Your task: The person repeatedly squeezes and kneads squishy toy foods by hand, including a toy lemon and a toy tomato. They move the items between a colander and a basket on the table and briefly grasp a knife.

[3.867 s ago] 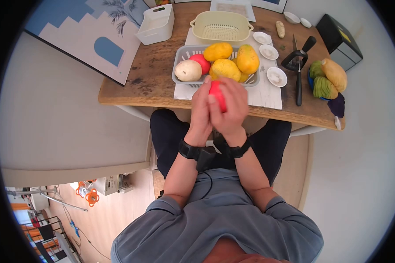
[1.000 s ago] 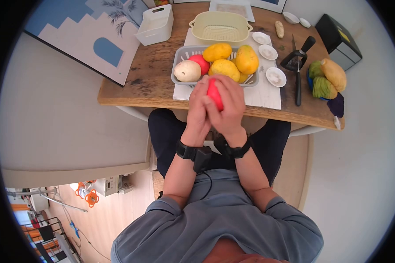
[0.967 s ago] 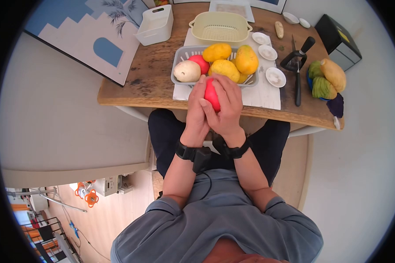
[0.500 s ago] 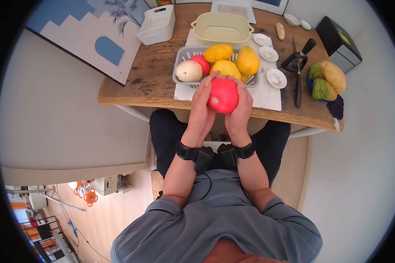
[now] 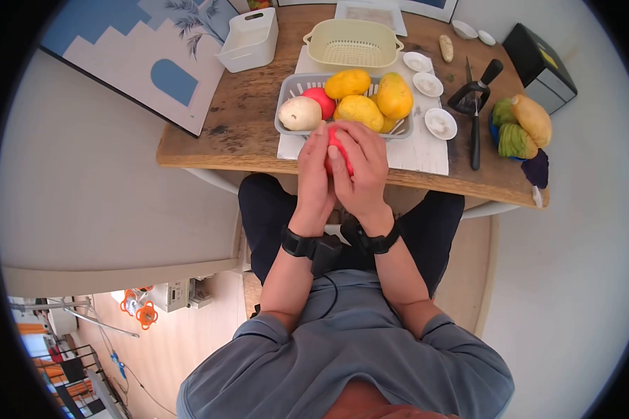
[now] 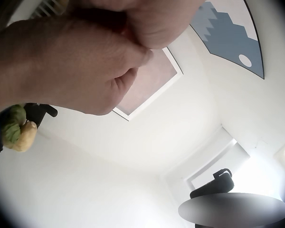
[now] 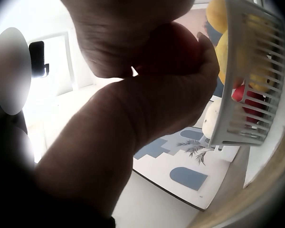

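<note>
Between my two hands is a red tomato (image 5: pixel 335 142), held just in front of the table edge, close to the grey basket (image 5: pixel 281 112). My left hand (image 5: pixel 313 178) cups it from the left side. My right hand (image 5: pixel 367 171) wraps over its right side, thumb lying across the front. Only a strip of red shows between the fingers; in the right wrist view the tomato (image 7: pixel 173 50) sits dark in shadow. Inside the basket lie several yellow fruits (image 5: pixel 360 112), a second tomato (image 5: pixel 320 102) and a pale round vegetable (image 5: pixel 300 113).
Behind the basket stands a cream colander (image 5: pixel 353 43), with a white bin (image 5: pixel 249 40) to its left. Small white dishes (image 5: pixel 441 123) line the right of the white cloth (image 5: pixel 426 158). A black-handled knife (image 5: pixel 475 140) lies farther right, near a bowl of green and tan vegetables (image 5: pixel 517 140).
Half a second ago the hands were parted and much of the tomato showed. Now the right hand has moved left over it, covering most of it, as it did one second ago.
</note>
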`<act>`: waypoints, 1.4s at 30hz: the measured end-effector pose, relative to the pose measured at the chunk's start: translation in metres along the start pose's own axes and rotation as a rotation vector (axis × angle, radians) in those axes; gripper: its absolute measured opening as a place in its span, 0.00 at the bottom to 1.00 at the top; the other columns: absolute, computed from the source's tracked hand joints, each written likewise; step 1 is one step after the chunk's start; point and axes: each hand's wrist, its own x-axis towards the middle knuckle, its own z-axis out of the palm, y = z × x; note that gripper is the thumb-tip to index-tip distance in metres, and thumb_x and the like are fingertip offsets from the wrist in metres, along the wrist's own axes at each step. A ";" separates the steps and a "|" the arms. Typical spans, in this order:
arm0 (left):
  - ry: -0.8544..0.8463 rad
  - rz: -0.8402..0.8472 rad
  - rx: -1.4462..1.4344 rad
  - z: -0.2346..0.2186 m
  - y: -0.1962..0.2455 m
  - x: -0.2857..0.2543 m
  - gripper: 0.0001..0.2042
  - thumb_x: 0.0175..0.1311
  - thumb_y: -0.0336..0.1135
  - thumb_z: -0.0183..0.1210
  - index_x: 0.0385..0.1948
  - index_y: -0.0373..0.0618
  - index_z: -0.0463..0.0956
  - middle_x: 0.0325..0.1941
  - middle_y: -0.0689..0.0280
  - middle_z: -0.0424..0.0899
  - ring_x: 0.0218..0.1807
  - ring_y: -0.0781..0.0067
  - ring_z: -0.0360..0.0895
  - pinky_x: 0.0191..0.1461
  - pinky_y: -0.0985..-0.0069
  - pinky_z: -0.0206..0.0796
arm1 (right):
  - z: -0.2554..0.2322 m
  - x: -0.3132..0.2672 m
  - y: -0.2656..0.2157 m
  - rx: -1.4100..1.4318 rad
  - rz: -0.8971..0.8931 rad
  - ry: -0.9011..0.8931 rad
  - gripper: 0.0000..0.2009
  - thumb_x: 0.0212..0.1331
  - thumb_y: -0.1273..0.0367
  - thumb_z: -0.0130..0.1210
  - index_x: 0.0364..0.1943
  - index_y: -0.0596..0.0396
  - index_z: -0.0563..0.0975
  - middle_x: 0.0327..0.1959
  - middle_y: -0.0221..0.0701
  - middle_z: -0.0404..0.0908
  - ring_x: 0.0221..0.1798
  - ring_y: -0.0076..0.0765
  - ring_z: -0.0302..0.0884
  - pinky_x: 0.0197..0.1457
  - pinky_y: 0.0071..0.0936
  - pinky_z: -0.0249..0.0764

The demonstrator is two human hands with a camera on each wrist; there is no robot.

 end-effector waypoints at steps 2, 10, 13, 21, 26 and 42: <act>-0.104 -0.011 -0.118 -0.004 0.004 0.001 0.23 0.75 0.47 0.38 0.54 0.36 0.69 0.54 0.59 0.75 0.55 0.70 0.73 0.60 0.69 0.65 | 0.003 -0.007 0.008 0.054 0.117 0.054 0.10 0.59 0.73 0.52 0.43 0.64 0.76 0.48 0.41 0.78 0.50 0.45 0.76 0.55 0.36 0.70; -0.178 -0.019 -0.208 0.011 0.000 -0.001 0.23 0.75 0.48 0.37 0.55 0.36 0.68 0.56 0.58 0.74 0.58 0.67 0.71 0.65 0.69 0.60 | -0.001 -0.008 0.007 1.078 0.925 0.291 0.11 0.65 0.71 0.48 0.45 0.65 0.76 0.46 0.35 0.80 0.49 0.27 0.74 0.54 0.24 0.71; -0.135 -0.079 -0.255 0.006 0.004 0.000 0.22 0.74 0.47 0.39 0.55 0.37 0.68 0.55 0.59 0.75 0.57 0.67 0.72 0.64 0.70 0.61 | 0.005 -0.008 0.002 0.825 0.812 0.225 0.11 0.64 0.71 0.49 0.44 0.65 0.76 0.46 0.36 0.80 0.49 0.30 0.75 0.54 0.26 0.70; -0.032 -0.065 -0.166 0.008 0.002 -0.004 0.21 0.75 0.48 0.40 0.55 0.40 0.68 0.52 0.62 0.75 0.55 0.71 0.72 0.61 0.73 0.64 | -0.002 0.000 -0.003 -0.012 0.032 0.007 0.14 0.57 0.70 0.56 0.45 0.64 0.75 0.48 0.44 0.78 0.52 0.52 0.73 0.58 0.42 0.65; -0.088 -0.071 -0.163 0.003 0.002 -0.002 0.22 0.75 0.48 0.39 0.57 0.39 0.66 0.55 0.61 0.74 0.58 0.69 0.71 0.64 0.70 0.61 | 0.008 -0.012 0.018 0.213 0.331 0.115 0.17 0.59 0.67 0.57 0.48 0.65 0.74 0.49 0.44 0.78 0.52 0.50 0.75 0.58 0.38 0.68; -0.003 -0.139 -0.175 -0.001 -0.002 0.003 0.21 0.73 0.46 0.42 0.56 0.39 0.67 0.54 0.59 0.75 0.57 0.69 0.72 0.62 0.70 0.65 | -0.001 -0.004 0.006 0.372 0.504 0.191 0.14 0.65 0.66 0.49 0.47 0.65 0.74 0.47 0.41 0.80 0.50 0.40 0.76 0.56 0.32 0.70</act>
